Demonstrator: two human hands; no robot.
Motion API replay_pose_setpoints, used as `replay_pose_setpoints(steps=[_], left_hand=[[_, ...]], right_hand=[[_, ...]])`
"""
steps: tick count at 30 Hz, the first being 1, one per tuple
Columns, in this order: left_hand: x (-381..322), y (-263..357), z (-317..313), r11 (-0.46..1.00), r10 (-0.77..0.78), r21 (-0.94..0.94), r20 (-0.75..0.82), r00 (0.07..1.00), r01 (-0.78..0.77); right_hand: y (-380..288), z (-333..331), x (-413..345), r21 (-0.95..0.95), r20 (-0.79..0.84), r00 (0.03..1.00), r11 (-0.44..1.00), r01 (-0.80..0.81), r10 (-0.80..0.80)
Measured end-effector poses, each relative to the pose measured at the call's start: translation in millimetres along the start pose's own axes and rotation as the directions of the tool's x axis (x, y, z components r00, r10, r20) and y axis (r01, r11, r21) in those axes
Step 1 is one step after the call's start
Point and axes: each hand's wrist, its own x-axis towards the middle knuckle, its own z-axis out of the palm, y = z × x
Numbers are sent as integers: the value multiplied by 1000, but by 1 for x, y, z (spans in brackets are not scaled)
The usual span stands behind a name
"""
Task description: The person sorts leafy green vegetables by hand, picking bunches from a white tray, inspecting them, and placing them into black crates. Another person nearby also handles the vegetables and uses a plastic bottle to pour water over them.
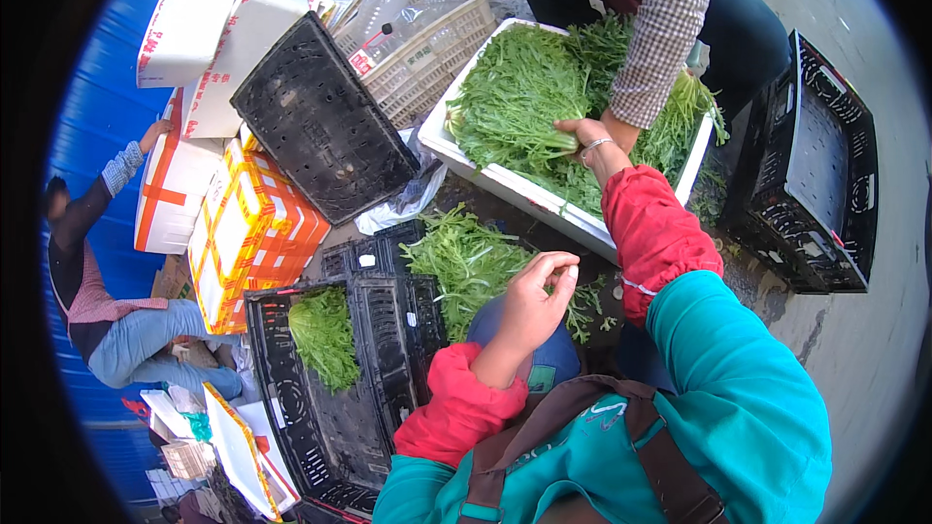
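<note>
My right hand (593,140), with a bracelet at the wrist, reaches into a white foam box (510,200). Its fingers close around the stem end of a bunch of frilly leafy greens (520,87). A co-worker's hand (620,129) is right beside it, partly hidden. My left hand (535,295) is loosely curled over my knee, thumb near the fingertips, and nothing shows in it. Below and left of that hand are loose leafy greens (466,255). One more bunch of greens (324,338) lies in a black plastic crate (342,415) to the left.
Black crates (808,167) are stacked at right. An upturned black crate (324,116) leans beside a beige basket (429,65) of plastic bottles. Taped foam boxes (247,233) are piled at left, where another person (109,291) reaches up. The co-worker (670,36) crouches opposite me.
</note>
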Motion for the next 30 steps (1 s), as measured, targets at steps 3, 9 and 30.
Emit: replay_pose_setpoints(steps=[3, 9, 30], left_hand=[[-3, -5, -6, 999, -52, 3, 6, 999, 52], [40, -15, -12, 827, -331, -410, 200, 922, 385], [126, -41, 41, 31, -311, -931, 336, 889, 363]], right_hand=[[-24, 28, -37, 124, 79, 992, 989, 85, -95], [-61, 54, -134, 215, 328, 860, 917, 336, -391], [-78, -85, -196, -711, 250, 790, 448, 542, -559]])
